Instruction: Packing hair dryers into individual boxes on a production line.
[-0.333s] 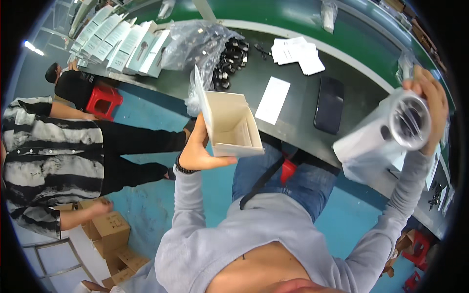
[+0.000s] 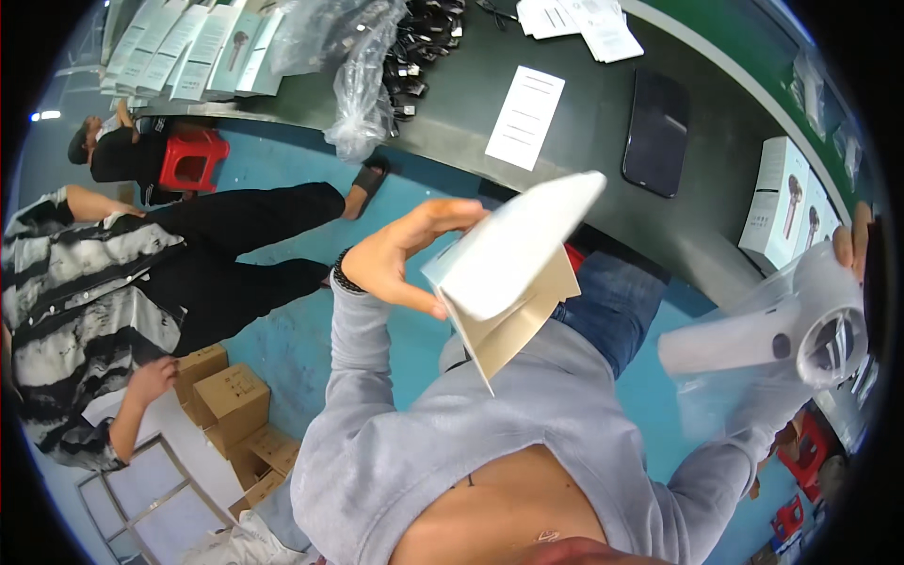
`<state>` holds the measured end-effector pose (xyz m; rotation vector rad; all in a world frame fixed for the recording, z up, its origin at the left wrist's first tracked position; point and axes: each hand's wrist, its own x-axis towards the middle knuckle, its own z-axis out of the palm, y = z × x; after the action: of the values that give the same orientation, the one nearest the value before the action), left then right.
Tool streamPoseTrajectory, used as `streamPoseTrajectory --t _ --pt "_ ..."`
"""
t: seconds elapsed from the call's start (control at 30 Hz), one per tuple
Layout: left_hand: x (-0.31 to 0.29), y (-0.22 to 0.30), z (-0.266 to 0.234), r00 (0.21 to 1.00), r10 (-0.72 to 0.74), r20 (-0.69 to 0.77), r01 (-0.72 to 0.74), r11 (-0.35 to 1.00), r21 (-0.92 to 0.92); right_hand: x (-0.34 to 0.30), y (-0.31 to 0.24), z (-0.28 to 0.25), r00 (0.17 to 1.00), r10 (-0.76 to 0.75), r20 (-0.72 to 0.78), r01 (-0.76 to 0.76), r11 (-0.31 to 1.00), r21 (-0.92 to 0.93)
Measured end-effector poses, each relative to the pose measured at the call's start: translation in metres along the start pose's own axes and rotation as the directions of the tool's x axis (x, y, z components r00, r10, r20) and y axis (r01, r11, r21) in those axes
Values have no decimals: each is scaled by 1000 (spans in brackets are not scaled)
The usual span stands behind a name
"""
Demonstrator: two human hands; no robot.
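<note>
My left hand (image 2: 395, 262) grips a small carton (image 2: 513, 252) by its side, thumb on one face and fingers behind. Its pale lid flap stands up, and the tan inside shows; the carton is tilted over my lap, so how deep it is filled is hidden. At the far right, my right hand (image 2: 855, 247) is closed at the round head of what looks like a white handheld fan (image 2: 730, 342), wrapped in a clear plastic bag (image 2: 706, 400). The fan is held off the table, its thick handle pointing left. Part of this hand is hidden behind the head.
On the dark table (image 2: 584, 113) lie a white card (image 2: 525, 118), a black phone (image 2: 656, 132), black cables (image 2: 414, 56) and a plastic bag (image 2: 363, 104). Printed boxes stand at the left (image 2: 202, 52) and right (image 2: 777, 207). A person (image 2: 94, 311) stands at left near brown cartons (image 2: 231, 395).
My left hand has tipped the carton and brought it right and nearer my body. My right hand has lowered the bagged fan toward me. The view has shifted, showing less of the table's far side.
</note>
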<state>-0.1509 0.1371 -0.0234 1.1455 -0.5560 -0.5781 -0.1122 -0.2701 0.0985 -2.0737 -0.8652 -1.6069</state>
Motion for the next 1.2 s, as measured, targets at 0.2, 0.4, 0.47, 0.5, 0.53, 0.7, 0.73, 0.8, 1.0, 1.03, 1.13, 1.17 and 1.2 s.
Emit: streamPoseTrajectory --t 0.2,0.4,0.47,0.5,0.53,0.7,0.73,0.8,1.0,1.03,1.13,1.17,1.2 --pt "-43 -66 -2 880 -436 190 405 475 -781 -54 -35 -45 265 818 510 -610 -267 746" --pt "-82 -73 17 835 -550 -35 371 608 -702 -81 -61 -32 78 896 437 -596 -309 741" --pt "-49 -20 17 880 -455 -136 417 878 -236 -88 -61 -29 141 852 504 -568 -347 747" --pt "-46 -9 4 860 -500 -106 504 863 20 -83 -60 -27 43 787 615 -522 -508 685" --pt "-36 -2 -8 847 -530 -32 523 822 224 -85 -62 -23 24 783 621 -521 -521 676" --pt "-26 8 -39 780 -625 -15 580 714 392 -81 -67 -5 -147 740 656 -474 -635 610" --pt "-28 8 -43 789 -615 1 572 735 365 -78 -69 -1 -203 734 648 -473 -653 591" --pt "-27 11 -46 779 -626 -3 589 731 346 -78 -69 1 -292 742 604 -486 -659 575" --pt "-34 6 -50 835 -551 5 528 804 274 -90 -56 -3 -111 623 775 -354 -753 554" --pt "-31 6 -47 829 -559 -5 530 785 320 -89 -46 -5 -65 487 871 -310 -839 446" --pt "-24 6 -38 831 -557 -6 522 775 355 -81 -47 7 13 424 906 -283 -867 410" --pt "-20 2 -35 820 -572 14 540 781 313 -74 -56 14 20 519 854 -296 -813 501" --pt "-16 0 -31 810 -586 35 556 785 272 -68 -66 23 29 608 793 -309 -750 586"
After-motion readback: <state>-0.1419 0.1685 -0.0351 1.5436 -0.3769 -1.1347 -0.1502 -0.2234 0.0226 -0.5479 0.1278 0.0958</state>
